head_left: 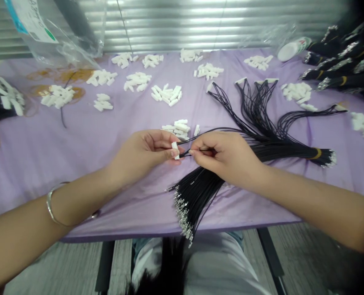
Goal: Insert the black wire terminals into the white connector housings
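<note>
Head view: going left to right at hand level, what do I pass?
Silver bangle, left hand, white plastic connector housing, right hand, black wire bundle, yellow band, crimped metal terminals.

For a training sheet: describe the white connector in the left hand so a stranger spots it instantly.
On the purple-covered table, find the two hands near the front edge, over a fan of black wires. The left hand pinches a small white connector upright. Unlike the others, heaped in piles on the cloth, it is held off the table, beside the wire ends in the right hand.
</note>
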Demonstrator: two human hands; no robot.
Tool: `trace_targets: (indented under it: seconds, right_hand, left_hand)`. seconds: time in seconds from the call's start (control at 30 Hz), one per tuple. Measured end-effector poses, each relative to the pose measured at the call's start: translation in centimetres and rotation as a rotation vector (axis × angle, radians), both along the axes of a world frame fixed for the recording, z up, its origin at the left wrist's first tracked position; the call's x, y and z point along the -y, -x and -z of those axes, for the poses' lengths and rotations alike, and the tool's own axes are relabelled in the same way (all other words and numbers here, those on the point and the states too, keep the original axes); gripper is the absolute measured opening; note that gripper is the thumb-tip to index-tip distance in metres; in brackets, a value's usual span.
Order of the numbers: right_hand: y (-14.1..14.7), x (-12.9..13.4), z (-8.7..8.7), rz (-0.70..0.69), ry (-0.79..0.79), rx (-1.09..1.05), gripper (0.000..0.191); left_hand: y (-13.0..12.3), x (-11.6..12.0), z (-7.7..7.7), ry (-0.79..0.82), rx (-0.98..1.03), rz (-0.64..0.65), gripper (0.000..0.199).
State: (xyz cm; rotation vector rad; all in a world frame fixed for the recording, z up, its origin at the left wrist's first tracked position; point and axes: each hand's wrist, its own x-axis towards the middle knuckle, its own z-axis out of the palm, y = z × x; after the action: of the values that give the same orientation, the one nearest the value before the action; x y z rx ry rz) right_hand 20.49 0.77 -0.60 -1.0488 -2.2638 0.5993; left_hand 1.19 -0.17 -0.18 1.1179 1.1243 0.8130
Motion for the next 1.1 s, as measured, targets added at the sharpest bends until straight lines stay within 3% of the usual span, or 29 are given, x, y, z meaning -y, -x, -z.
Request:
trace_targets:
  seconds: [0.17,0.33,0.4,0.5,0.57,0.83,1.0,1.1]
  right_hand:
    - [-0.1,-0.1,-0.3,-0.031,-0.001,0.020,0.008]
    - [-0.7,0.6,-1.3,-0.045,-0.334,-0.010,0.012]
    - [-0.9,0.7,-1.2,-0.141,-0.378,0.054,0.013]
    - [-1.1,0.2,-0.7,-0.349,-0.305,0.259,0.015]
    - [-1.2,-0.2,-0.4,-0.417,-0.216,0.354,0.014]
    - [-0.6,0.1,-0.6,-0.482,-0.028,0.127,0.014]
    - [-0.2,0.4,-0.5,-0.463,0.134,0.159,0.008]
    - [0.0,0.6,-0.6,-0.448,0.122,0.217,0.007]
  left_hand:
    - [-0.2,0.0,0.1,0.045,0.097,-0.024,0.019]
    - [0.0,-0.5,0.2,0.042,0.204,-0.034,0.021]
    - [0.1,-0.7,0.2,0.050,0.220,-0.043,0.020]
    - [0.3,-0.9,0.4,0.049,0.217,-0.055,0.021]
    - [0.4,-0.9,0.5,0.037,0.207,-0.048,0.020]
    - [0.6,-0.9,0.6,0.031,0.185,-0.002,0.018]
    - [0.6,-0.8,0.4,0.029,0.165,0.005,0.017]
    - [0.5,-0.9,0.4,0.040,0.163,-0.003,0.017]
